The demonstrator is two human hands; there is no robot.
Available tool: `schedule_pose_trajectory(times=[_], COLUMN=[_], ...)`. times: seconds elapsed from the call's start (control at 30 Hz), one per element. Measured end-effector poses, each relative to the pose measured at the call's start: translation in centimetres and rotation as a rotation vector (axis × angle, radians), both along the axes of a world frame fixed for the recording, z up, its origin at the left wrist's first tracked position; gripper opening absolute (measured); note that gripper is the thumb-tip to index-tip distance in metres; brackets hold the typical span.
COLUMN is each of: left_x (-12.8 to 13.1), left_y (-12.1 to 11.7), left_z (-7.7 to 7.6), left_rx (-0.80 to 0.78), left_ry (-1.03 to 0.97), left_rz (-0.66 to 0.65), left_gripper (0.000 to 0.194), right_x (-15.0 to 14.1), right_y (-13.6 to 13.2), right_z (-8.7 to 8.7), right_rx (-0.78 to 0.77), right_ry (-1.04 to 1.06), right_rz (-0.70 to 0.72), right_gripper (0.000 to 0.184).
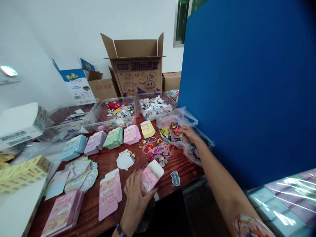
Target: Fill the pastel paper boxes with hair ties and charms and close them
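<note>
My left hand (134, 189) grips a small pink box (149, 179) near the table's front edge; the box is tilted and its end flap stands up. My right hand (189, 133) reaches to a clear plastic bag (164, 122), its fingers drawn together at a bunch of small bright-coloured pieces (175, 127). Whatever is between those fingers is too small to make out. Just left of the bag lies a loose heap of coloured cords with charms (159, 151). A blue die-cut card (175, 178) rests right of the box, and flat pink box blanks (108, 194) lie to its left.
Clear trays (95, 120) of small trinkets line the back, before a large open carton (138, 72). Stacks of folded cartons in green (113, 137), purple (95, 142) and blue (74, 147) stand midtable. A blue panel (242, 92) bounds the right. White cards (125, 161) lie centrally.
</note>
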State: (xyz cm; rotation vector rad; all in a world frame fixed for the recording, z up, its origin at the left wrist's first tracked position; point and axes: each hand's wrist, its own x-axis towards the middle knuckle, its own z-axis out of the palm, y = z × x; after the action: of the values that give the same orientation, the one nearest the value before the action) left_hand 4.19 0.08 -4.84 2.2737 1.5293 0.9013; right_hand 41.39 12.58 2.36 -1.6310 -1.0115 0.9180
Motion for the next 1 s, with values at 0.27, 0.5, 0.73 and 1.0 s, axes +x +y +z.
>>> schedule_pose_trajectory(times=[0.27,0.5,0.73,1.0], left_x=[0.2,0.7,0.7,0.7], left_y=[0.4,-0.2,-0.4,0.4], left_z=[2.7,5.8,6.1,4.9], left_rx=[-0.064,-0.075,-0.109,-0.132], left_ry=[-0.048,0.003,0.007,-0.003], left_rz=[0.04,-0.01,0.006,0.025], left_gripper=[0.066,0.069,0.075,0.07], right_x=[-3.7,-12.8,-16.3,-14.6], right_y=[-3.6,-8.4,-9.9,-9.5], right_z=[4.3,6.2,5.0,3.9], right_rx=[0.107,0.177,0.307,0.277], right_ry=[0.251,0.176,-0.289,-0.295], right_rz=[0.2,0.505,0.699,0.803], right_gripper=[0.028,0.02,0.016,0.023])
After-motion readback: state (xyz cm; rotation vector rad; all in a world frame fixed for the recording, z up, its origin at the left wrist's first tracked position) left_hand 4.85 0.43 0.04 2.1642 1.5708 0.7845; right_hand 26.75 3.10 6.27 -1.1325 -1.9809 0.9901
